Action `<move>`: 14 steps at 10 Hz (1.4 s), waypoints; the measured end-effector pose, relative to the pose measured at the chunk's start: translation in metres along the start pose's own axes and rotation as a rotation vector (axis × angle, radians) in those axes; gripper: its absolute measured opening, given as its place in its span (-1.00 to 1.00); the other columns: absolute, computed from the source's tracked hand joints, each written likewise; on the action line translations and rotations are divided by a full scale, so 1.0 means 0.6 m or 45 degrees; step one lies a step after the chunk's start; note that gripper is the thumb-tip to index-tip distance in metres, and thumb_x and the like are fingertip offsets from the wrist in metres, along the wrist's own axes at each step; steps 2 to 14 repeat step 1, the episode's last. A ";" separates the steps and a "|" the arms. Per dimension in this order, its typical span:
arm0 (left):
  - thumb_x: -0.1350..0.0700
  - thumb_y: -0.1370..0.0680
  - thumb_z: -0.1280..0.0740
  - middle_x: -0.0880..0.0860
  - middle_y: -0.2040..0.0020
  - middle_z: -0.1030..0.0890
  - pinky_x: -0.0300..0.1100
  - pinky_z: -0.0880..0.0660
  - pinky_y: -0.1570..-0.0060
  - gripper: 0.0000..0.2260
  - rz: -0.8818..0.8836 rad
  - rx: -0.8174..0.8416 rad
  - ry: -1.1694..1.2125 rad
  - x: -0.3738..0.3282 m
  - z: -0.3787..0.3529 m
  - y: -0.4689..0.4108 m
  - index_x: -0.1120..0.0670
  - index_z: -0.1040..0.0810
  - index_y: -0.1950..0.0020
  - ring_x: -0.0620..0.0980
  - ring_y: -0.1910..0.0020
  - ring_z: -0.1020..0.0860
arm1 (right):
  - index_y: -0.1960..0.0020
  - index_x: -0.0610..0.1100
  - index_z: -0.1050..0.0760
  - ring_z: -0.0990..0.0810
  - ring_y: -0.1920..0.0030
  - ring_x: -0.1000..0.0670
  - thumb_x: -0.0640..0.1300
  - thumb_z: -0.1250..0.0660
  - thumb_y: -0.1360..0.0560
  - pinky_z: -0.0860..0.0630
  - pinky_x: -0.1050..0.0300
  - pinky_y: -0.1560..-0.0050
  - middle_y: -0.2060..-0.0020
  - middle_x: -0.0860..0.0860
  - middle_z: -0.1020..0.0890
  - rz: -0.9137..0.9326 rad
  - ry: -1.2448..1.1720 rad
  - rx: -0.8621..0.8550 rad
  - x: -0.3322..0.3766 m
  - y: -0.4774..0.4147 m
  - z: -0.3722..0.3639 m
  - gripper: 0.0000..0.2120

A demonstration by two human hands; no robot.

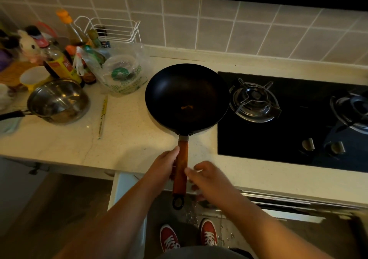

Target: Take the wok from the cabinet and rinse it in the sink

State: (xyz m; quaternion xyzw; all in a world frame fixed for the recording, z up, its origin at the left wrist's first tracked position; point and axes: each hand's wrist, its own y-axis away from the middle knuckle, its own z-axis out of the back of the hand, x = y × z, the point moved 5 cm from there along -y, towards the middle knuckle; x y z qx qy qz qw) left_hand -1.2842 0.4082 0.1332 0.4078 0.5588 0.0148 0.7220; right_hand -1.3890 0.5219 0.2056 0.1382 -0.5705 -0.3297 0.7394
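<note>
Two burners on the stove (288, 119) sit right of the wok (187, 97), saucepan (57, 101) and bottles (65, 59) left. Wok's on the counter (129, 139); left hand (165, 165) grips its handle, right hand (209, 179) hovers open just beside.

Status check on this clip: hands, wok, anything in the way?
Left hand gripping the wok handle; right hand open beside it. Wok on the counter beside the stove, orange speck inside. Sink not in view. Saucepan and chopsticks lie left.
</note>
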 end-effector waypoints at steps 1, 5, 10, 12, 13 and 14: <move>-0.21 -0.60 -0.20 0.11 0.02 -0.66 -0.09 -0.57 0.13 -0.72 0.171 -0.121 0.046 0.071 0.008 0.036 -0.02 -0.51 -0.04 0.08 0.03 -0.65 | -0.15 0.10 -0.49 -0.67 0.08 0.10 0.26 -0.27 -0.48 -0.64 0.22 0.16 0.06 0.11 -0.67 0.257 -0.048 -0.141 0.027 0.054 0.089 -0.65; -0.21 -0.60 -0.20 0.11 0.02 -0.66 -0.09 -0.57 0.13 -0.72 0.171 -0.121 0.046 0.071 0.008 0.036 -0.02 -0.51 -0.04 0.08 0.03 -0.65 | -0.15 0.10 -0.49 -0.67 0.08 0.10 0.26 -0.27 -0.48 -0.64 0.22 0.16 0.06 0.11 -0.67 0.257 -0.048 -0.141 0.027 0.054 0.089 -0.65; -0.21 -0.60 -0.20 0.11 0.02 -0.66 -0.09 -0.57 0.13 -0.72 0.171 -0.121 0.046 0.071 0.008 0.036 -0.02 -0.51 -0.04 0.08 0.03 -0.65 | -0.15 0.10 -0.49 -0.67 0.08 0.10 0.26 -0.27 -0.48 -0.64 0.22 0.16 0.06 0.11 -0.67 0.257 -0.048 -0.141 0.027 0.054 0.089 -0.65; -0.21 -0.60 -0.20 0.11 0.02 -0.66 -0.09 -0.57 0.13 -0.72 0.171 -0.121 0.046 0.071 0.008 0.036 -0.02 -0.51 -0.04 0.08 0.03 -0.65 | -0.15 0.10 -0.49 -0.67 0.08 0.10 0.26 -0.27 -0.48 -0.64 0.22 0.16 0.06 0.11 -0.67 0.257 -0.048 -0.141 0.027 0.054 0.089 -0.65; -0.21 -0.60 -0.20 0.11 0.02 -0.66 -0.09 -0.57 0.13 -0.72 0.171 -0.121 0.046 0.071 0.008 0.036 -0.02 -0.51 -0.04 0.08 0.03 -0.65 | -0.15 0.10 -0.49 -0.67 0.08 0.10 0.26 -0.27 -0.48 -0.64 0.22 0.16 0.06 0.11 -0.67 0.257 -0.048 -0.141 0.027 0.054 0.089 -0.65; -0.21 -0.60 -0.20 0.11 0.02 -0.66 -0.09 -0.57 0.13 -0.72 0.171 -0.121 0.046 0.071 0.008 0.036 -0.02 -0.51 -0.04 0.08 0.03 -0.65 | -0.15 0.10 -0.49 -0.67 0.08 0.10 0.26 -0.27 -0.48 -0.64 0.22 0.16 0.06 0.11 -0.67 0.257 -0.048 -0.141 0.027 0.054 0.089 -0.65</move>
